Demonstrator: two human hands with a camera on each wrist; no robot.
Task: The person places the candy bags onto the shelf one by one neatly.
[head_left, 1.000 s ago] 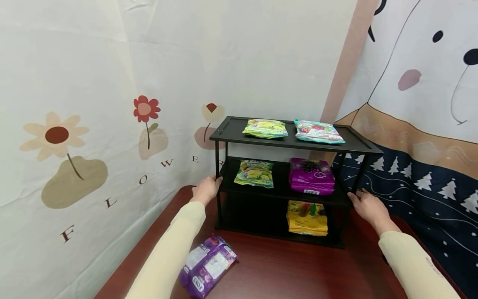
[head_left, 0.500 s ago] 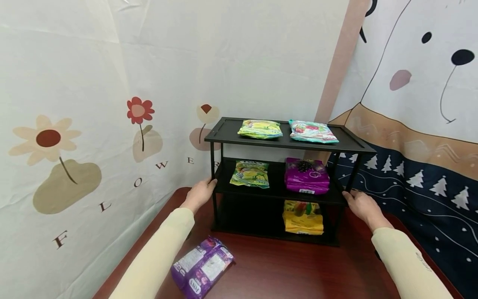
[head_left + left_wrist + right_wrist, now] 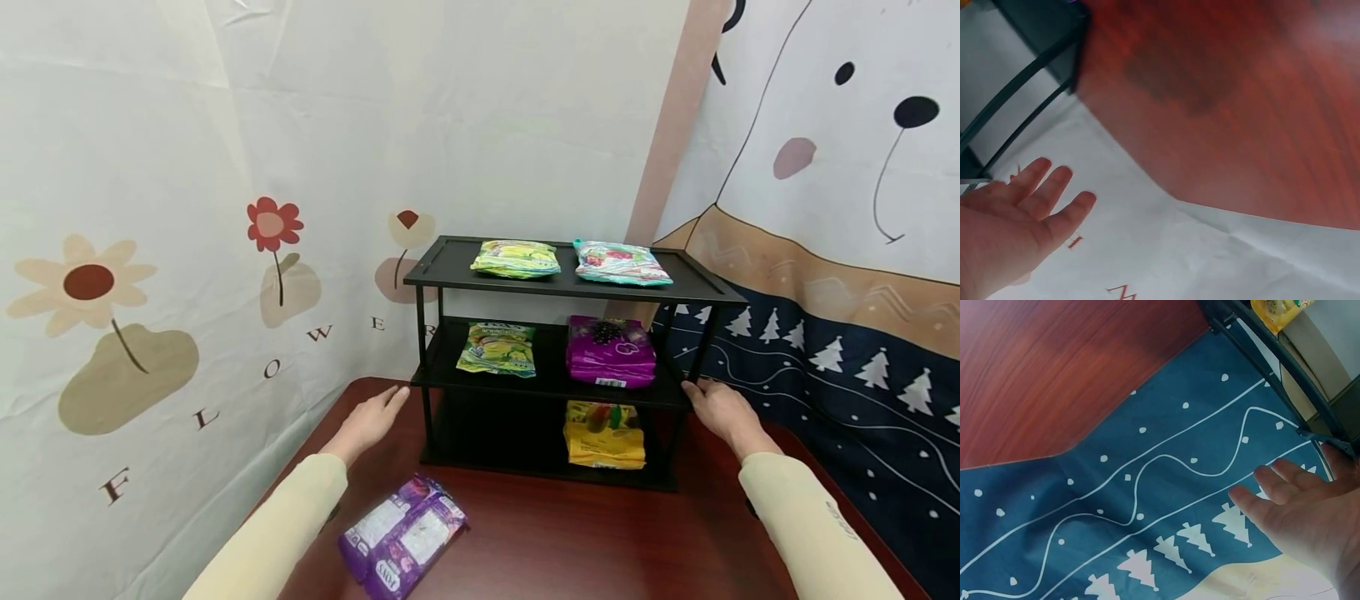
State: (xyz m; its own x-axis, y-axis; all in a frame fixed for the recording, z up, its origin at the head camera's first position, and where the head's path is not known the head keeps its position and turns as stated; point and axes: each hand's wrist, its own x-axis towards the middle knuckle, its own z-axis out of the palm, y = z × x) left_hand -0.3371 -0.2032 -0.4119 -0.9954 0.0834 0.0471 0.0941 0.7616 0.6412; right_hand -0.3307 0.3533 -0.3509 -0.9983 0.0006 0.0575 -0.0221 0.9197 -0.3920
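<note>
A black three-tier shelf rack [image 3: 551, 380] stands on the table. My left hand [image 3: 369, 425] is just off its left side, fingers extended and holding nothing; the left wrist view shows that hand [image 3: 1019, 222] apart from the rack's bars. On the right side, my right hand [image 3: 726, 413] touches the rack at the middle tier's corner. Its fingers [image 3: 1277, 490] look mostly straight in the right wrist view, with the foremost one right at the frame. Flat on the table before the rack lies a purple printed packet [image 3: 405, 533].
On the top tier lie a yellow-green packet [image 3: 516, 259] and a teal-edged packet [image 3: 622, 263]. The middle tier bears a green packet [image 3: 497, 349] and a magenta packet [image 3: 611, 353]. A yellow packet [image 3: 604, 435] sits low on the right. Printed cloth [image 3: 525, 100] hangs behind.
My left hand has let go of the rack's left side and moved back to the left. The right hand stays at the rack's right corner. The head view has shifted slightly.
</note>
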